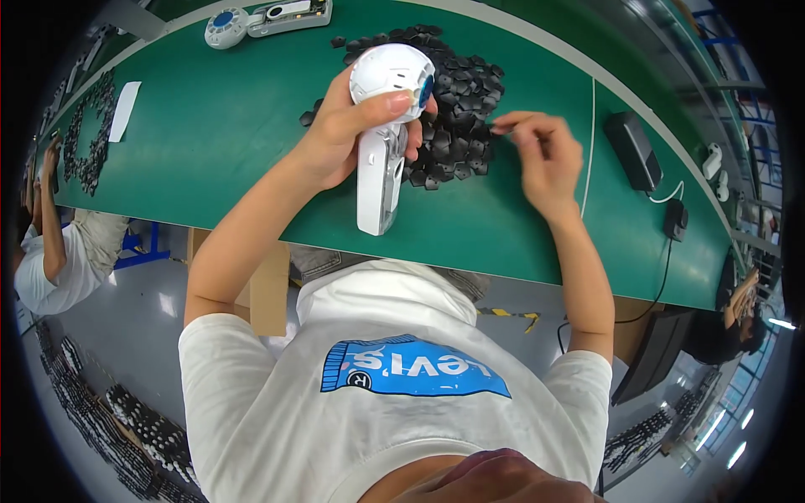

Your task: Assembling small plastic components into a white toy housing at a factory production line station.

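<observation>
My left hand (pixel 344 126) is wrapped round a white handheld device (pixel 380 180) with a round head, a blue disc on the head's side and a straight handle pointing toward me. Its thumb presses on the round head. Under and behind the device lies a heap of small black angular plastic pieces (pixel 461 101). At the heap's right edge is my right hand (pixel 549 155), fingers bent and drawn together, slightly blurred. Whatever its fingertips hold, if anything, is too small to make out.
A similar white device (pixel 289 17) with a blue disc lies at the green table's (pixel 226 117) far edge. Right of a white line stand a black box (pixel 633 151) and a cabled black adapter (pixel 676 220). More black pieces (pixel 88 134) and a white strip (pixel 125 111) lie left, near another person (pixel 59 260).
</observation>
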A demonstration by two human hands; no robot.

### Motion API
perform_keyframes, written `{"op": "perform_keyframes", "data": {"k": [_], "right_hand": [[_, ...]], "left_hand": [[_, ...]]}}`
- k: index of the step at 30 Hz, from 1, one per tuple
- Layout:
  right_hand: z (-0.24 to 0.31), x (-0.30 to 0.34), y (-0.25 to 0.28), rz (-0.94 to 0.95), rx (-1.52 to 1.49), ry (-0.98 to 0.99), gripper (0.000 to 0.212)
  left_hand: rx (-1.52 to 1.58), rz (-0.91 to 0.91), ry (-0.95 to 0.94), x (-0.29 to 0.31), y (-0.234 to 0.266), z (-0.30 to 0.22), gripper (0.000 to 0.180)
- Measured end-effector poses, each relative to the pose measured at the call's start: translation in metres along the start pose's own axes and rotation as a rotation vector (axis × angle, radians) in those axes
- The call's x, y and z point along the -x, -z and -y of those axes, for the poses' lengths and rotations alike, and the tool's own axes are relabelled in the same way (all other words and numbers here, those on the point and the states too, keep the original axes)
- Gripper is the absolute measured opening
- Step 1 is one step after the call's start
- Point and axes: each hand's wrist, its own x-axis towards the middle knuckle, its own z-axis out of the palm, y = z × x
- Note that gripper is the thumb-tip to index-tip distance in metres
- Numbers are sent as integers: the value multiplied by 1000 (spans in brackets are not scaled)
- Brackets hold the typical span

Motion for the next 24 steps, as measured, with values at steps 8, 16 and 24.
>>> {"op": "perform_keyframes", "data": {"k": [8, 16, 24], "right_hand": [[-8, -1, 7, -74, -290, -322, 8], [-11, 4, 4, -21, -434, -411, 11], [46, 9, -24, 48, -387, -98, 8]], "left_hand": [[381, 134, -127, 4, 7, 2, 68], [-149, 159, -597, 13, 9, -3, 83], [-356, 217, -705, 18, 0, 7, 81]]}}
